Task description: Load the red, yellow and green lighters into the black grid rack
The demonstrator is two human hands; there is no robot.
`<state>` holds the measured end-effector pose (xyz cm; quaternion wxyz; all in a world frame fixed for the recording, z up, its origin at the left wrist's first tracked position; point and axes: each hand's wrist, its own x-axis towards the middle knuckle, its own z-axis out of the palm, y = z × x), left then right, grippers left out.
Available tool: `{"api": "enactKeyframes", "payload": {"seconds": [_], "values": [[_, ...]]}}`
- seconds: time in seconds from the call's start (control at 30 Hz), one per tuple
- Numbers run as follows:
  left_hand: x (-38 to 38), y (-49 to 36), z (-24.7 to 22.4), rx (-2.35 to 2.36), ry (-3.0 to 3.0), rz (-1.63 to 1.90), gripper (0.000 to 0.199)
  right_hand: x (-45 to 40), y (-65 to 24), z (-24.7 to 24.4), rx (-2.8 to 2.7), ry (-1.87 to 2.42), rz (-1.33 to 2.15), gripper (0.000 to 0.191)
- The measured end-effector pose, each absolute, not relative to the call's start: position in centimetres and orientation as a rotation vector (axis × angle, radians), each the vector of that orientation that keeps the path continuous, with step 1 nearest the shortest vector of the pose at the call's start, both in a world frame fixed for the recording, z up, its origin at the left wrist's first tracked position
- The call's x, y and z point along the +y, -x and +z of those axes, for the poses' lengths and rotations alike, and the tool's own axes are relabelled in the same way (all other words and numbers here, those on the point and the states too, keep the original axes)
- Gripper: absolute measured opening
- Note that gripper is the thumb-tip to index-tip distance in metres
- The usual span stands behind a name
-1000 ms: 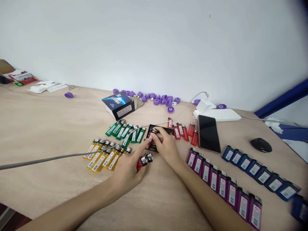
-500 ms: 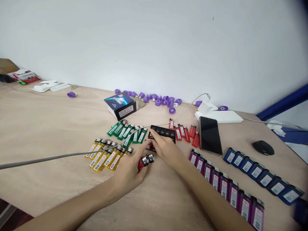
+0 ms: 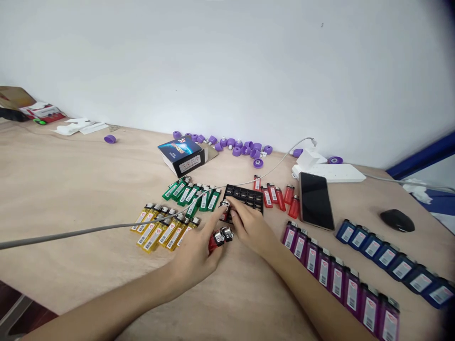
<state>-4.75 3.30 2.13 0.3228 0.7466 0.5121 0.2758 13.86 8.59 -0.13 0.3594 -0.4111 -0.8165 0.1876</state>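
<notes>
Head view: L hand [image 3: 195, 248] has a red-lighter pair [image 3: 215, 240] clamped b/w thumb & curled fingers, metal tops poking out toward the R hand, bodies mostly hidden in the grip. L index is stretched out fwd, its tip at or just beside the single red lighter [image 3: 223, 214] at the near-left corner of the black compartment tray [image 3: 245, 192].

R hand [image 3: 254, 227] comes in over the tray's near edge, index bent at that lighter's metal top, thumb lower. Can't tell if the R fingers pinch it or just rest against it; contact side is hidden.

Key relation: single lighter lies left of the R fingertips & straight ahead of the L index; both hands approx. equally near, R index prob. closest. Its long axis looks abt. upright, metal end up; base not visible, so can't tell how deep it sits. The held pair, by contrast, lies tilted, tops toward the R.

Around: loose red lighters [image 3: 280, 200] just right of the tray, green lighters [image 3: 213, 200] just left, yellow lighters [image 3: 166, 235] nr L hand, purple lighters [image 3: 323, 272] in a row right of R forearm. Grey cable [image 3: 85, 236] runs past the tray's far edge.
</notes>
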Motion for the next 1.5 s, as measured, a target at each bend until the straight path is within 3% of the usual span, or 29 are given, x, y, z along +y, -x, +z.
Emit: {"api": "enactKeyframes", "payload": {"seconds": [0.13, 0.3, 0.47, 0.67, 1.03, 1.3, 1.5], "values": [[3.0, 4.3, 2.4, 1.114, -1.569, 0.959, 0.049, 5.8, -13.9, 0.0, -1.696, 1.101, 0.512, 0.029], [1.9, 3.3, 2.6, 0.549, -0.816, 0.720, 0.034, 0.9, -14.1, 0.9, -1.432, 1.082, 1.034, 0.028], [1.2, 2.8, 2.1, 0.390, -0.574, 0.520, 0.028, -0.1, -14.2, 1.1, -1.221, 0.964, 1.557, 0.033], [1.3, 2.5, 1.4, 0.480, -0.526, 0.558, 0.027, 1.3, -14.7, 0.8, -1.216, 1.081, 1.445, 0.024], [1.0, 2.6, 1.8, 0.474, -0.612, 0.551, 0.031, 1.2, -14.5, 1.0, -1.237, 1.231, 1.308, 0.035], [0.7, 2.8, 1.2, 0.514, -0.562, 0.564, 0.030, 1.1, -14.3, 1.2, -1.354, 1.072, 1.411, 0.021], [1.2, 2.6, 1.8, 0.482, -0.592, 0.563, 0.029, 1.2, -14.4, 1.3, -1.269, 1.239, 1.288, 0.029]]}}
